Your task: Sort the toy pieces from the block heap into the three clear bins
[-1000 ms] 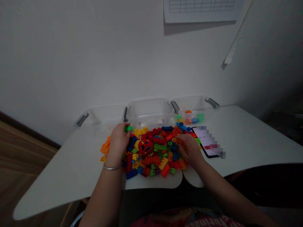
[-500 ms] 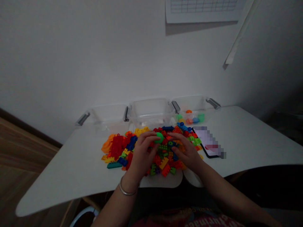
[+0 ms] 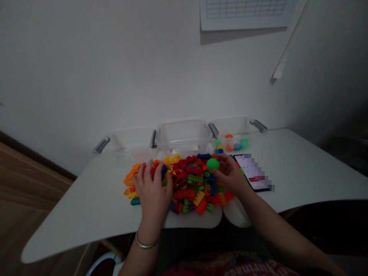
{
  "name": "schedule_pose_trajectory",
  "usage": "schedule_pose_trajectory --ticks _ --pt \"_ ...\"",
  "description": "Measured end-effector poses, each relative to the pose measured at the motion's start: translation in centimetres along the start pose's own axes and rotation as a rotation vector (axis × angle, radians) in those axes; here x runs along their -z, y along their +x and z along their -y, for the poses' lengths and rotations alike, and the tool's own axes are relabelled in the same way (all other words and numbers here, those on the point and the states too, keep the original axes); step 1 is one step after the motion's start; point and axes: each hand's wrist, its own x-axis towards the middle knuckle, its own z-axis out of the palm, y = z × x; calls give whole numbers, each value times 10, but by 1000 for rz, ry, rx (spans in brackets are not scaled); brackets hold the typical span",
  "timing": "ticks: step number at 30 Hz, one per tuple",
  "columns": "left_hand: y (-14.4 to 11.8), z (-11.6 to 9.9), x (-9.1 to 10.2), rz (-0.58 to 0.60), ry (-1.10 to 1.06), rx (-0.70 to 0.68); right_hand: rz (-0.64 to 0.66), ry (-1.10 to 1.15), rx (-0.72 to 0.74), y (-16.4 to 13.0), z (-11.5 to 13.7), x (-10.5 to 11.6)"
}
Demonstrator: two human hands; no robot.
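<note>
A pile of mixed toy building blocks (image 3: pixel 195 179) in red, orange, yellow, green and blue covers the middle of the white table. Over its left part, my left hand (image 3: pixel 152 188) is open with the fingers spread, close to a red piece and a dark blue one. My right hand (image 3: pixel 230 174) grips a green ball (image 3: pixel 213 165) between thumb and fingers above the pile's right side. A red round piece with yellow and blue marks (image 3: pixel 179 178) lies between the two hands.
Three clear plastic boxes stand along the wall: a left box (image 3: pixel 132 138), a middle box (image 3: pixel 184 132) and a right box (image 3: pixel 230 125). Coloured round pieces (image 3: pixel 229 147) show through the right box. A phone (image 3: pixel 253 172) lies right of the pile on the table (image 3: pixel 299 165).
The green ball has passed from my left hand to my right hand and moved rightward. My left hand has opened and shifted left over the pile.
</note>
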Motion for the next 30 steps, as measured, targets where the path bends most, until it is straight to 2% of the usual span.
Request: schedule_pose_trajectory --ticks 2,4,8,11,14,17,20,23,26,30 --pt "-6 9 -1 61 147 152 -96 -15 41 9 -4 13" --pt "-12 14 -6 141 198 227 -180 -64 85 20 -6 28" --pt "-18 16 -18 226 172 285 -440 -277 201 47 -7 62" --pt "-18 17 -25 231 147 281 -528 -420 263 70 -10 82" --pt "-14 22 -28 224 105 290 -488 -555 299 92 -14 91" --pt "-13 29 -29 193 47 290 -397 -693 306 109 -20 91" --pt "-15 32 -27 153 31 240 -314 -891 250 119 -25 86" --pt "-20 31 -25 162 34 196 -249 -1051 180 123 -30 82" --pt "-23 29 -25 175 26 179 -212 -1081 171 123 -32 82" --pt "-23 28 -24 173 -5 135 -226 -1005 234 117 -30 87"
